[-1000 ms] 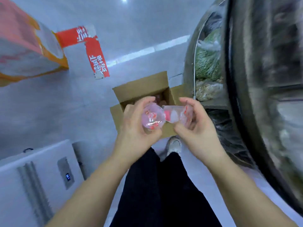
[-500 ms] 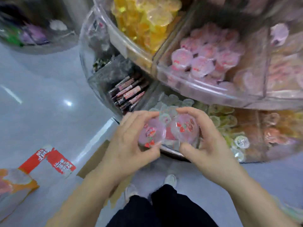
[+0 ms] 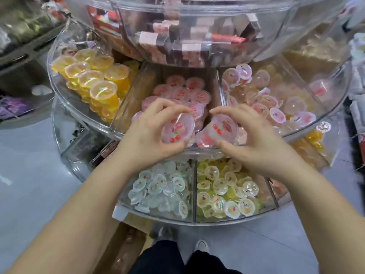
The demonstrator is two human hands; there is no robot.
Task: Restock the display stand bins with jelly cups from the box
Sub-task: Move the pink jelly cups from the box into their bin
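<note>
Two pink jelly cups are poised over the middle bin (image 3: pixel 116 123) of the display stand, which already holds matching pink cups, so the flavours stay sorted. The left hand (image 3: pixel 150 131) curls round the left cup (image 3: pixel 177 128), lid tilted up; the right hand (image 3: pixel 254 139) pinches the right cup (image 3: pixel 223 128) the same way, probably ready to drop. Both lids show red cherries; the small writing is unreadable. The box (image 3: pixel 118 252) lies on the floor below.
</note>
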